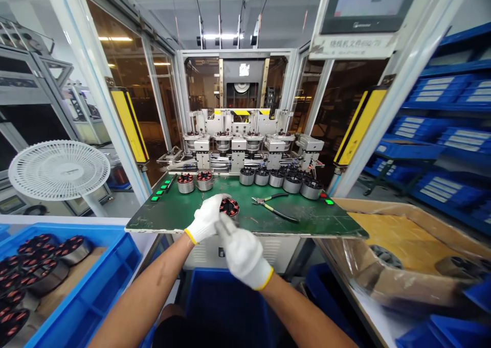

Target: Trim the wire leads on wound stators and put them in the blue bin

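Note:
A motor stator (230,207) with copper windings sits at the front of the green worktable (184,212). My left hand (209,217), in a white glove with a yellow cuff, grips it from the left side. In a matching glove, my right hand (243,251) is in front of the stator, its slightly blurred fingers drawn together close to the windings. Whatever those fingers hold, if anything, is hidden. Green-handled cutting pliers (274,206) lie open on the table to the right. Two wound stators (186,183) stand at the back left, and several dark, unwound stators (292,183) at the back right.
Behind the table stands a winding machine (238,143) carrying stators on its stations. A blue bin (111,286) of wound stators is on the left, below a white fan (59,169). To the right is a carton (399,281) with stators; yellow-black light guards (130,125) flank the machine.

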`<state>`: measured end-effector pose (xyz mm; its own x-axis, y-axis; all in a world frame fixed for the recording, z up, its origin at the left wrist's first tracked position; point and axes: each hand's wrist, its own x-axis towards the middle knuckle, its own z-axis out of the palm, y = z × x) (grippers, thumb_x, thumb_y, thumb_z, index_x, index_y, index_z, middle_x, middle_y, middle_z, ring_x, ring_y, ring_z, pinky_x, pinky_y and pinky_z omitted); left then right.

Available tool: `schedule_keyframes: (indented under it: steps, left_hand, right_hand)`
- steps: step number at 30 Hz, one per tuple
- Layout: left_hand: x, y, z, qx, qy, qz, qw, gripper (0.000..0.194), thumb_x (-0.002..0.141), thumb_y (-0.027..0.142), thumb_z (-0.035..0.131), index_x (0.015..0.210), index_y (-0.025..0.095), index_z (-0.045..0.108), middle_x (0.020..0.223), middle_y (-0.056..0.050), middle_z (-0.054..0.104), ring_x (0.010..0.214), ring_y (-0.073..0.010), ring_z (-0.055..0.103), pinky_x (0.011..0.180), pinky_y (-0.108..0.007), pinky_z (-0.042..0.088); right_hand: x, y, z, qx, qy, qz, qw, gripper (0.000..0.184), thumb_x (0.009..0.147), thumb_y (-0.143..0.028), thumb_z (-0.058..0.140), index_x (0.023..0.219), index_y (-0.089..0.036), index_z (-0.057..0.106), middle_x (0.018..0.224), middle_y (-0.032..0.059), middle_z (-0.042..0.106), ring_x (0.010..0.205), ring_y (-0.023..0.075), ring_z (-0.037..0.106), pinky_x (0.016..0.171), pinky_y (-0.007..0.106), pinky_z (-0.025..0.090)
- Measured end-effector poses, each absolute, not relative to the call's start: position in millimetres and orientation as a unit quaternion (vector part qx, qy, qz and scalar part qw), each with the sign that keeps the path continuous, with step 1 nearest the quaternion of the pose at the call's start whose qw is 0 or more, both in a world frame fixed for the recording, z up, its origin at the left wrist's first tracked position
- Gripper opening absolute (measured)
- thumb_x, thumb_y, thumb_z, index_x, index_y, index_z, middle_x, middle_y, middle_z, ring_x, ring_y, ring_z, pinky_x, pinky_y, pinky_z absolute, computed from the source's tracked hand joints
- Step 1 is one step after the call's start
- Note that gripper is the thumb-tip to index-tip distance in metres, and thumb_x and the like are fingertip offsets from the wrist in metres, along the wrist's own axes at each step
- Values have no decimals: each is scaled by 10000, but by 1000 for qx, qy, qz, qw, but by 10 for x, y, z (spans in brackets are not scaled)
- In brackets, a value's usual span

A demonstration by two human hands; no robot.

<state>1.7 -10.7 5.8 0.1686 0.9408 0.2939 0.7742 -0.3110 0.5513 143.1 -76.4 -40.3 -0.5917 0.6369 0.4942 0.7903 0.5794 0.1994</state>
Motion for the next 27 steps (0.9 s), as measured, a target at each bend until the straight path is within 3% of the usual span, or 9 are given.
schedule_keyframes:
  steps: [4,7,10,12,16,18,20,22,27]
  left_hand:
    - [70,-164,-7,722,598,327,117,629,602,404,722,1188,283,527,1108,-58,655,966,-277,640,773,-359,503]
    - [77,-174,3,719,604,322,117,663,555,444,755,1162,290,539,1069,-45,665,941,-274,646,762,-352,502]
    - [86,-161,8,717,608,323,111,649,544,408,762,1146,286,552,1053,-42,668,946,-275,642,767,-344,495]
    - [93,-155,6,714,611,325,110,645,530,379,768,1132,295,555,1046,-33,670,944,-278,643,763,-344,495]
    - [94,-155,9,714,610,322,120,615,538,373,753,1116,308,555,1054,-19,673,942,-279,648,747,-341,501]
    - [84,-156,18,721,602,319,127,613,552,395,737,1127,289,554,1071,-36,670,943,-280,649,747,-332,502]
    - [69,-156,25,728,593,316,134,623,561,418,724,1142,276,550,1081,-48,667,942,-280,648,754,-328,501]
    - [53,-154,28,733,586,315,141,636,559,447,722,1147,281,545,1080,-43,666,944,-281,647,762,-331,500]
    - [35,-122,-7,731,581,323,155,679,521,445,751,1149,298,537,1054,-25,669,920,-272,652,738,-325,509]
  right_hand:
    - [1573,-397,-396,-538,-791,-219,192,506,938,-208,276,1443,-205,311,1491,125,287,743,169,581,665,303,417]
    - [1566,-369,-360,-580,-754,-218,216,466,953,-204,264,1409,-174,353,1442,153,368,824,193,587,696,298,416]
    - [1529,-434,-281,-613,-737,-191,212,388,960,-217,247,1225,-152,524,1136,167,588,824,219,590,676,300,409]
    - [1538,-462,-184,-622,-740,-154,205,345,950,-231,273,1022,-147,599,898,136,611,762,221,586,650,300,398]
    - [1615,-403,46,-589,-757,103,262,307,921,-291,357,786,-144,591,707,68,558,657,167,552,621,270,401]
    - [1652,-344,115,-555,-748,250,265,372,929,-310,306,750,-146,588,637,34,529,536,122,492,540,238,393]
    - [1699,-300,140,-535,-749,304,248,429,937,-314,236,782,-145,599,619,22,531,469,105,446,483,223,379]
    - [1771,-291,149,-538,-776,235,231,431,938,-304,218,845,-146,609,671,38,571,499,111,478,499,222,388]
    - [1939,-390,286,-506,-845,-62,159,290,927,-284,337,1010,-176,593,970,112,603,830,203,570,694,286,388]
